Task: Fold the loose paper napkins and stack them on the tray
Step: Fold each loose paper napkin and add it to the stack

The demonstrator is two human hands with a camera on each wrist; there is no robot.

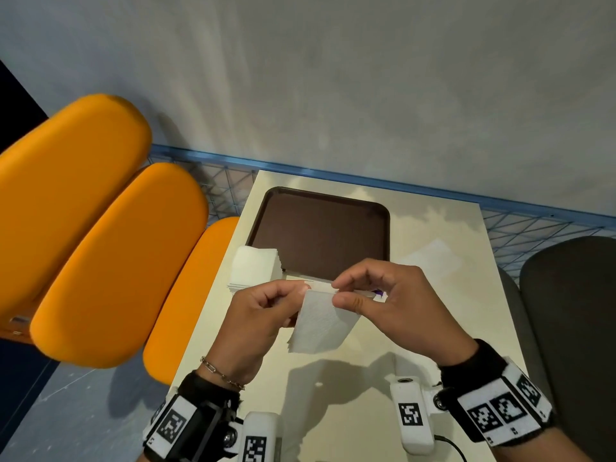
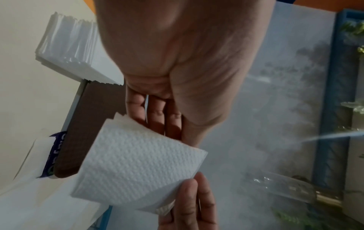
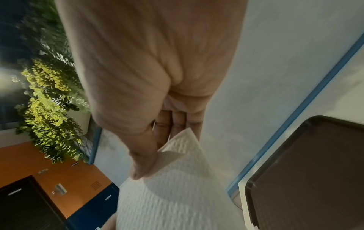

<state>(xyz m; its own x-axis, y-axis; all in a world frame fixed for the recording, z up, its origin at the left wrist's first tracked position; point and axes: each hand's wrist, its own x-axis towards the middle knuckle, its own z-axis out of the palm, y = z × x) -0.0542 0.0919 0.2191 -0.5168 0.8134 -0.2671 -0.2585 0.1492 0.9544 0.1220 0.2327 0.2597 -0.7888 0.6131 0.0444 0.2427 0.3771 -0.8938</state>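
Observation:
A white embossed paper napkin (image 1: 318, 325) (image 2: 138, 165) (image 3: 177, 196) hangs in the air above the table, held at its top edge by both hands. My left hand (image 1: 266, 308) pinches its upper left corner. My right hand (image 1: 373, 295) pinches the upper right corner between thumb and forefinger. A pile of white napkins (image 1: 254, 266) (image 2: 69, 46) sits at the near left corner of the dark brown tray (image 1: 320, 228) (image 2: 78, 140) (image 3: 315, 171), partly overhanging it. The tray's surface is bare.
A flat white sheet (image 1: 430, 258) lies on the cream table (image 1: 333, 378) right of the tray. A white packet with purple print (image 2: 53, 155) peeks out at the tray's near edge. Orange seats (image 1: 100, 245) stand to the left, a dark chair (image 1: 573, 311) to the right.

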